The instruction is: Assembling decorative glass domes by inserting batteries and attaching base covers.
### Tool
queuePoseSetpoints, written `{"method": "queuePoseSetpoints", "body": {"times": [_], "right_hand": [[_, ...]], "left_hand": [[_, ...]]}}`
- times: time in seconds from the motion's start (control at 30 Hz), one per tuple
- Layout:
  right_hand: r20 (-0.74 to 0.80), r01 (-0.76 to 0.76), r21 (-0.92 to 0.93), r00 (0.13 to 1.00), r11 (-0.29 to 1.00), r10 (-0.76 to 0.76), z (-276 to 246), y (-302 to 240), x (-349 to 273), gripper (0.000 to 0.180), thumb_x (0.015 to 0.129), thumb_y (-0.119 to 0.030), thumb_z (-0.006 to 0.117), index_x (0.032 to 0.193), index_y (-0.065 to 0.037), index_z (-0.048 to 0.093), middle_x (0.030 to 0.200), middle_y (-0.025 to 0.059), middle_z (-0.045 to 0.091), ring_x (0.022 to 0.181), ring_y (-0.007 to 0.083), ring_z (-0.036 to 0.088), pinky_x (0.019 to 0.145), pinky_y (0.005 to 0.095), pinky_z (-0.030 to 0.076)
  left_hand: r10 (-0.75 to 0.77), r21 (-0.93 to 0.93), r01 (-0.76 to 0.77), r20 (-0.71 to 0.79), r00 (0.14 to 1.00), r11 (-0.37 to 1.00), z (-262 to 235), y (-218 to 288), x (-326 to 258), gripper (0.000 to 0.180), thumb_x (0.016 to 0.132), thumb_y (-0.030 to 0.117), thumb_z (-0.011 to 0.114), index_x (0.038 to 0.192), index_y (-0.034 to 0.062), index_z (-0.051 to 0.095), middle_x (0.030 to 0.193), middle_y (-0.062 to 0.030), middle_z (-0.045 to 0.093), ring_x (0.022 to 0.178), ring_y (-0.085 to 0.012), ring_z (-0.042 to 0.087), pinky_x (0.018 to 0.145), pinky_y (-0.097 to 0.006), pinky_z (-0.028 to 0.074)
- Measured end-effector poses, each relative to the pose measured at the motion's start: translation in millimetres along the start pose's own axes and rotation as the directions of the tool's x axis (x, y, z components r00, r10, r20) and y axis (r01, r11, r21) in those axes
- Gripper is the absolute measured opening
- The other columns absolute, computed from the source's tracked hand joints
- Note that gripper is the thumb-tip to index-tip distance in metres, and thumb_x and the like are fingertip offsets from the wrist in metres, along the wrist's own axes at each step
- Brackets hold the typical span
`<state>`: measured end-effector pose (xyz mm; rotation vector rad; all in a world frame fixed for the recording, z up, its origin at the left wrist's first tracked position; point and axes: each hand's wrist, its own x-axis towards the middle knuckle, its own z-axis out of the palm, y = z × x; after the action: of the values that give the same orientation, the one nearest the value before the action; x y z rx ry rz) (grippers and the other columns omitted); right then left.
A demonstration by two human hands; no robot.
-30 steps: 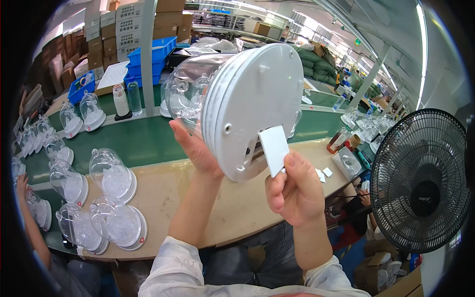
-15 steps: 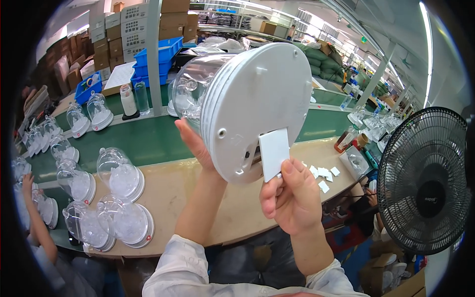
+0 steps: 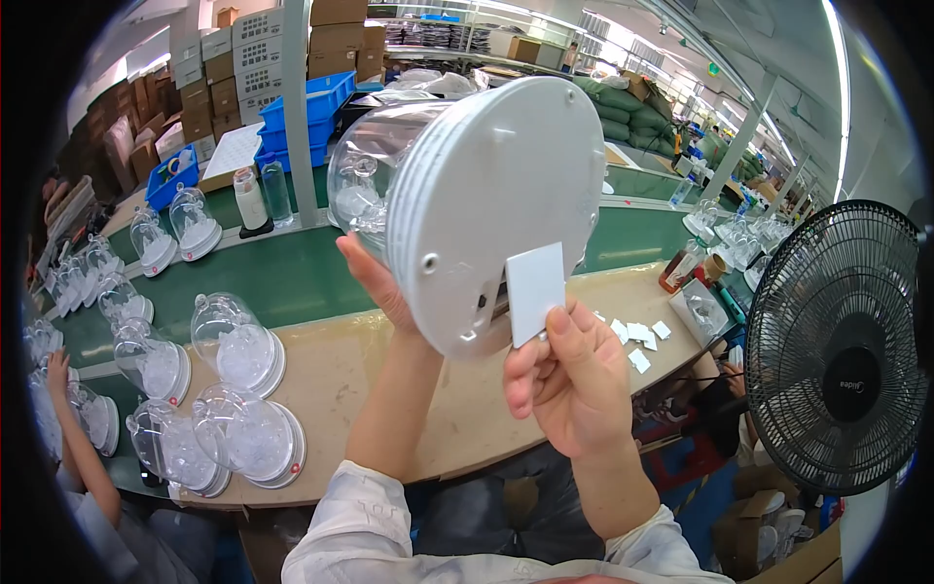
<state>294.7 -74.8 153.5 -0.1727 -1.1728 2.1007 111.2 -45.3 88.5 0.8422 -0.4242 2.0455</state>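
Over the tan bench (image 3: 467, 414), my left hand (image 3: 384, 297) cradles a round white base (image 3: 501, 185), right hand (image 3: 576, 380) pinching its flat white six-o'clock cover (image 3: 535, 292), seemingly needing alignment.

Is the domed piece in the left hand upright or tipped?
Tipped: the left hand holds the domed piece sideways, its white underside facing the camera and its clear cover behind.

white plate (image 3: 535, 292) straightened at the round white base (image 3: 506, 185)
the right hand (image 3: 576, 387) has turned the plate from slanting to nearly upright; right of the base, more small white squares (image 3: 638, 332) show.
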Motion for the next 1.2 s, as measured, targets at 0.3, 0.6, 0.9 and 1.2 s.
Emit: {"method": "queuePoseSetpoints", "body": {"times": [0.3, 0.6, 0.9, 1.2], "right_hand": [[-0.143, 0.059, -0.084, 0.987, 0.995, -0.07, -16, 0, 4, 0.036, 0.099, -0.027, 0.056, 0.122, 0.0, 0.053, 0.072, 0.0041, 0.062, 0.054, 0.0144, 0.057, 0.047, 0.0254, 0.045], [-0.12, 0.032, 0.042, 0.992, 0.999, -0.026, -30, -1, 8, 0.036, 0.092, -0.017, 0.068, 0.116, -0.005, 0.044, 0.071, 0.0025, 0.056, 0.048, 0.0084, 0.043, 0.043, 0.0231, 0.032], [-0.114, 0.022, -0.159, 0.993, 0.987, -0.04, -37, 20, 18, 0.049, 0.096, -0.043, 0.057, 0.124, -0.003, 0.049, 0.076, -0.0016, 0.053, 0.063, 0.0089, 0.048, 0.055, 0.0259, 0.038], [-0.199, -0.029, -0.289, 0.98, 0.957, -0.03, -126, 110, 6, 0.047, 0.102, -0.04, 0.046, 0.131, -0.003, 0.042, 0.075, 0.0043, 0.054, 0.063, 0.0105, 0.05, 0.059, 0.0247, 0.04]], "left_hand": [[0.23, 0.486, -0.175, -0.055, 0.972, 0.856, 43, -7, 5, 0.111, 0.071, 0.075, 0.065, 0.152, 0.0152, 0.018, 0.154, -0.0152, 0.023, 0.141, -0.0403, 0.026, 0.115, -0.056, 0.026], [0.216, 0.473, -0.192, 0.004, 0.976, 0.86, 43, -12, 5, 0.113, 0.072, 0.075, 0.064, 0.153, 0.0169, 0.011, 0.157, -0.0164, 0.016, 0.143, -0.0449, 0.019, 0.115, -0.061, 0.023], [0.181, 0.475, -0.15, -0.021, 0.983, 0.867, 40, -14, 2, 0.105, 0.074, 0.073, 0.064, 0.151, 0.0171, 0.02, 0.153, -0.017, 0.025, 0.141, -0.0448, 0.023, 0.114, -0.06, 0.024], [0.289, 0.84, -0.214, 0.072, 0.955, 0.498, 9, 33, 23, 0.104, 0.071, 0.036, 0.085, 0.148, 0.0069, 0.022, 0.148, -0.0196, 0.032, 0.137, -0.0408, 0.032, 0.11, -0.054, 0.033]]}}
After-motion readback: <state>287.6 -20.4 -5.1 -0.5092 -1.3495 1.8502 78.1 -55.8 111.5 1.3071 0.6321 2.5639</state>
